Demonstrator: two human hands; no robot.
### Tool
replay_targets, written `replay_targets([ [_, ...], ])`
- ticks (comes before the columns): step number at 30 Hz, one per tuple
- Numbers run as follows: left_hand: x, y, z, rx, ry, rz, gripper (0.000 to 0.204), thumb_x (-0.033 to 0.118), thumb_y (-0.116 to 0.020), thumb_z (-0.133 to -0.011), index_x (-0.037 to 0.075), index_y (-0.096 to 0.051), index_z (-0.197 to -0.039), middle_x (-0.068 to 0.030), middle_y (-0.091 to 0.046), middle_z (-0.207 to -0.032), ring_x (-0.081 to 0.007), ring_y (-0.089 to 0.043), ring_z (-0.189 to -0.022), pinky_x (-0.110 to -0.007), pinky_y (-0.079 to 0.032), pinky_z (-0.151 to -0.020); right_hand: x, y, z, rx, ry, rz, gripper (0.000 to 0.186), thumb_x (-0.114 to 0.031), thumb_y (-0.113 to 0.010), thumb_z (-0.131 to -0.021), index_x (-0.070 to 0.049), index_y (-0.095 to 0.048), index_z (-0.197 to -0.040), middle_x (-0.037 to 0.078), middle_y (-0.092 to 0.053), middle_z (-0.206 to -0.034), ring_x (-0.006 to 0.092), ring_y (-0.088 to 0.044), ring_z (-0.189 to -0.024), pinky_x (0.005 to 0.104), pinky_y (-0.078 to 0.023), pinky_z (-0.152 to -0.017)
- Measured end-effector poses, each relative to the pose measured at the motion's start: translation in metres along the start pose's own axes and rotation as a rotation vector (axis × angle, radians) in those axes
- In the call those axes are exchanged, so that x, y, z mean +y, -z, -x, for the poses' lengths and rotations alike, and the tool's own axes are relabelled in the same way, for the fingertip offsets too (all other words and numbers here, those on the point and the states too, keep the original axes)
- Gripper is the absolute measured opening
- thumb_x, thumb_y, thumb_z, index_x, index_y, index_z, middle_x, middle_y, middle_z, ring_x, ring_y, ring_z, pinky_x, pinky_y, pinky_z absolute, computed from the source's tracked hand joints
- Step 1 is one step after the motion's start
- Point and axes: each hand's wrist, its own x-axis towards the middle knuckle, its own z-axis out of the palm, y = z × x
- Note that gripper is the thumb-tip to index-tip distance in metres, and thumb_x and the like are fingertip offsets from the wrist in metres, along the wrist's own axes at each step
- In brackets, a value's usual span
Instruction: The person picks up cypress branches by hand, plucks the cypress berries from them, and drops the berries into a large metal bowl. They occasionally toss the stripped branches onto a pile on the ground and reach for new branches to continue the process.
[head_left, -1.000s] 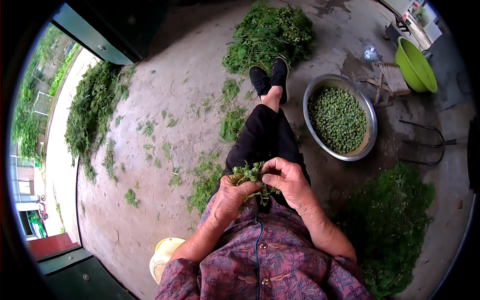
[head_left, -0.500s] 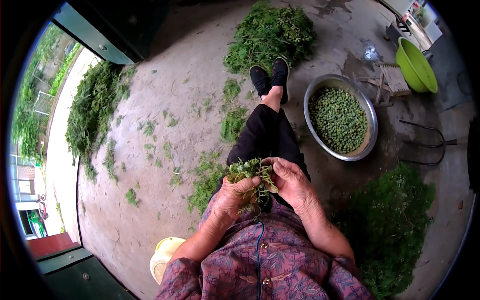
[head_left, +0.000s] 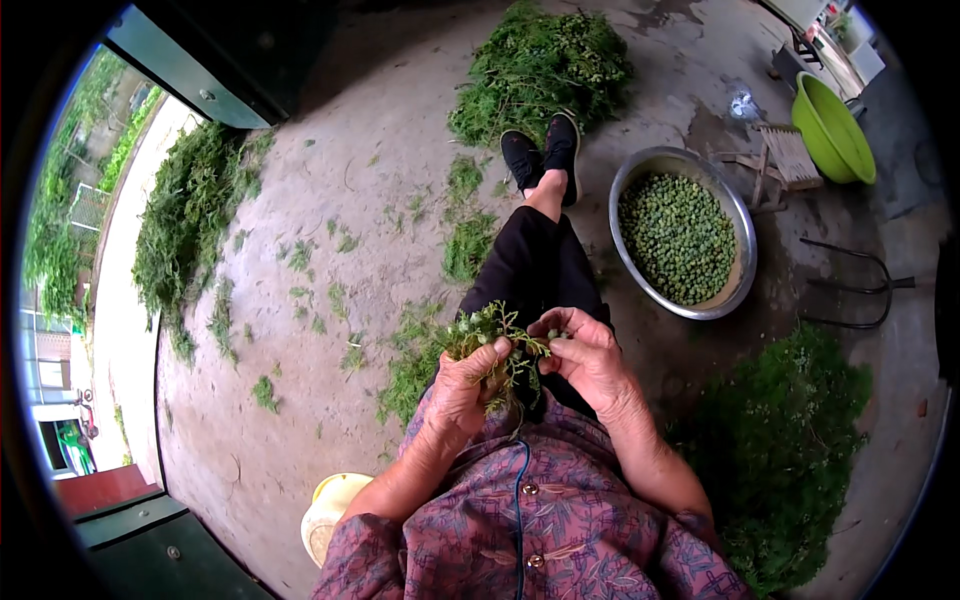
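My left hand (head_left: 462,390) grips a leafy green sprig (head_left: 485,325) with small round cones on it, above my lap. Just right of it my right hand (head_left: 590,365) pinches at small green cones (head_left: 557,336) at the sprig's right edge, fingers curled. Further forward on my right, a wide steel basin (head_left: 738,210) holds a heap of similar small green cones (head_left: 675,235). My crossed feet in dark shoes (head_left: 558,150) rest beside a pile of cut greenery (head_left: 540,70).
More greenery lies at left (head_left: 190,220) and lower right (head_left: 770,450), with scattered bits on the concrete floor (head_left: 260,340). At right stand a wooden stool (head_left: 785,160), a green tub (head_left: 830,130) and a bent metal frame (head_left: 880,290). A pale container (head_left: 330,500) is beside me; doors border the left.
The sprig has shifted and spread in my fingers. My right fingers have moved slightly right, with small cones now showing between them and apart from the main bunch.
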Motion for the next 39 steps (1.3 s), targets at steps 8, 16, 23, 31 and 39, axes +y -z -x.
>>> replay_targets([
  [8, 0.004, -0.007, 0.005, -0.070, 0.005, -0.005, 0.018, 0.015, -0.067, -0.073, 0.005, -0.058, -0.084, 0.0015, -0.054, -0.062, -0.0073, -0.043, -0.044, -0.023, -0.036, -0.041, 0.023, -0.016, 0.002, -0.061, -0.081, 0.051, 0.019, -0.018, -0.062, -0.081, -0.003, -0.057, -0.093, 0.001, -0.057, -0.075, 0.0090, -0.051, -0.057, 0.0204, -0.038, -0.047],
  [16, 0.004, 0.010, 0.003, -0.218, 0.036, -0.102, 0.017, 0.009, -0.067, -0.072, 0.003, -0.060, -0.087, -0.0017, -0.060, -0.073, -0.0092, -0.053, -0.058, -0.023, -0.042, -0.050, -0.004, 0.008, -0.002, 0.036, 0.043, -0.054, 0.013, -0.013, -0.058, -0.082, -0.006, -0.057, -0.093, 0.002, -0.058, -0.082, 0.0099, -0.057, -0.071, 0.0208, -0.045, -0.060],
  [23, -0.003, 0.011, 0.003, -0.265, -0.003, -0.251, 0.018, 0.012, -0.071, -0.070, 0.002, -0.062, -0.084, 0.0012, -0.059, -0.068, -0.0062, -0.047, -0.053, -0.020, -0.036, -0.047, -0.007, -0.021, -0.004, -0.104, -0.052, 0.107, 0.027, -0.019, -0.057, -0.085, -0.001, -0.056, -0.104, 0.001, -0.058, -0.082, 0.0066, -0.054, -0.070, 0.0182, -0.045, -0.064],
  [31, 0.007, 0.003, 0.008, -0.192, -0.074, -0.252, 0.015, 0.016, -0.064, -0.078, 0.002, -0.060, -0.082, -0.0053, -0.057, -0.057, -0.0096, -0.046, -0.039, -0.021, -0.035, -0.037, 0.005, -0.013, -0.003, 0.055, 0.262, 0.479, 0.014, -0.008, -0.058, -0.082, 0.003, -0.061, -0.089, 0.003, -0.060, -0.081, 0.0094, -0.057, -0.072, 0.0212, -0.044, -0.064],
  [39, 0.000, 0.002, 0.007, -0.066, -0.063, -0.273, 0.012, 0.015, -0.063, -0.079, 0.004, -0.059, -0.076, -0.0027, -0.054, -0.053, -0.0073, -0.041, -0.037, -0.021, -0.031, -0.035, 0.009, -0.007, -0.004, 0.511, 0.668, 0.956, 0.012, -0.001, -0.058, -0.078, 0.002, -0.061, -0.089, 0.006, -0.057, -0.077, 0.0118, -0.055, -0.064, 0.0230, -0.044, -0.058],
])
